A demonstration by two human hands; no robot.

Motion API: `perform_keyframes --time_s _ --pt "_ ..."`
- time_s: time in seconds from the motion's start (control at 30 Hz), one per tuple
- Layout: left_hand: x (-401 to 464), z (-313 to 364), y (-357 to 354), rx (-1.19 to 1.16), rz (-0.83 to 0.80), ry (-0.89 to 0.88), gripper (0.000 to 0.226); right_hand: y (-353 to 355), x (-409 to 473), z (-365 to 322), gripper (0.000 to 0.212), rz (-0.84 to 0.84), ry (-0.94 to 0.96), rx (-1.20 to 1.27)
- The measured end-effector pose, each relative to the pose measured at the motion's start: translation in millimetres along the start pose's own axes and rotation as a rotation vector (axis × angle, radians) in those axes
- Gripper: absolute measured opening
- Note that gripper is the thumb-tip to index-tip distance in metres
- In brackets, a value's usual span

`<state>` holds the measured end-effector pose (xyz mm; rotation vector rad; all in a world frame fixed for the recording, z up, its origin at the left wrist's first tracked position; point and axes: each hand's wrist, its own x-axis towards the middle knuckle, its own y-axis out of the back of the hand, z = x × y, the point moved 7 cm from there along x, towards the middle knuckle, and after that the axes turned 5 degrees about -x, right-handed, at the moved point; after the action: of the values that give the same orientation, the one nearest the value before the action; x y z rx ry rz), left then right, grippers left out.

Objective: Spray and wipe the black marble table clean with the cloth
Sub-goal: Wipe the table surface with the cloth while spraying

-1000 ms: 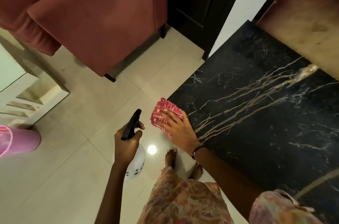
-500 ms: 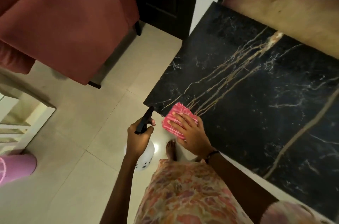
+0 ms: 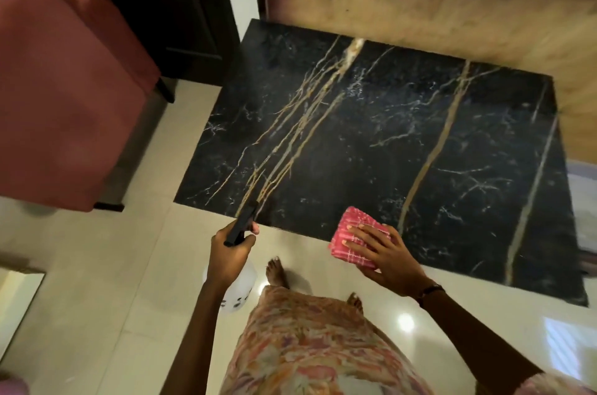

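Observation:
The black marble table (image 3: pixel 371 142), veined in gold and white, fills the middle of the view. A folded pink checked cloth (image 3: pixel 353 231) lies on its near edge. My right hand (image 3: pixel 384 252) presses flat on the cloth with fingers spread. My left hand (image 3: pixel 231 254) grips a white spray bottle (image 3: pixel 237 289) by its black trigger head, held over the floor just off the table's near left corner, the nozzle pointing toward the marble.
A red upholstered chair (image 3: pixel 68 94) stands to the left of the table, with a dark cabinet (image 3: pixel 181 0) behind it. A wooden panel (image 3: pixel 436 3) backs the table's far side. Glossy cream floor tiles (image 3: pixel 97 297) lie below, with my bare feet near the table edge.
The view has swung right, so the whole table top now shows. My right hand has slid the cloth rightward along the near edge. The left hand still holds the bottle off the left corner.

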<state>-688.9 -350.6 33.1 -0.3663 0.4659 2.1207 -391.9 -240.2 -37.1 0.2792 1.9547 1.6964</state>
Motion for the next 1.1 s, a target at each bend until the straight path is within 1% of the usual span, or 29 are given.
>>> perform_keyframes --time_s 0.1,0.2,0.3,0.37,0.43,0.5,0.57,0.67,0.73,0.8,0.87,0.93,1.0,1.1 --pt "-16 -1 -23 -0.011 0.003 0.017 0.018 -7 -59 52 0.056 -0.014 -0.204 0.077" --pt "-33 3 -50 -0.007 0.005 0.025 0.024 -13 -111 103 0.06 0.006 -0.475 0.165" --pt "-51 9 -75 -0.016 -0.006 0.015 0.023 -11 -120 138 0.068 0.04 -0.744 0.273" --pt "-62 13 -89 -0.034 -0.011 -0.002 0.021 -3 -102 138 0.068 0.063 -0.817 0.303" --pt "-68 17 -98 -0.042 -0.001 -0.016 0.018 9 -73 121 0.072 0.066 -0.767 0.303" --pt "-75 20 -102 -0.058 0.013 -0.027 0.015 18 -43 91 0.074 0.064 -0.599 0.288" --pt "-79 23 -103 -0.071 0.029 -0.032 0.015 21 -18 54 0.071 0.054 -0.409 0.272" --pt "-80 27 -96 -0.088 0.07 -0.029 0.015 22 4 4 0.069 -0.033 -0.165 0.244" --pt "-78 28 -88 -0.088 0.087 -0.022 0.016 20 10 -11 0.068 -0.096 -0.018 0.201" --pt "-72 28 -77 -0.086 0.095 -0.02 0.017 20 17 -9 0.069 -0.126 0.067 0.149" --pt "-62 29 -64 -0.083 0.102 -0.021 0.016 22 26 -1 0.073 -0.125 0.082 0.091" --pt "-51 31 -53 -0.086 0.1 -0.022 0.014 28 38 4 0.078 -0.112 0.041 0.105" --pt "-37 35 -39 -0.112 0.1 -0.02 0.014 41 56 3 0.079 -0.079 -0.073 0.159" --pt "-15 46 -21 -0.174 0.101 -0.008 0.01 59 92 -1 0.076 -0.057 -0.304 0.246"
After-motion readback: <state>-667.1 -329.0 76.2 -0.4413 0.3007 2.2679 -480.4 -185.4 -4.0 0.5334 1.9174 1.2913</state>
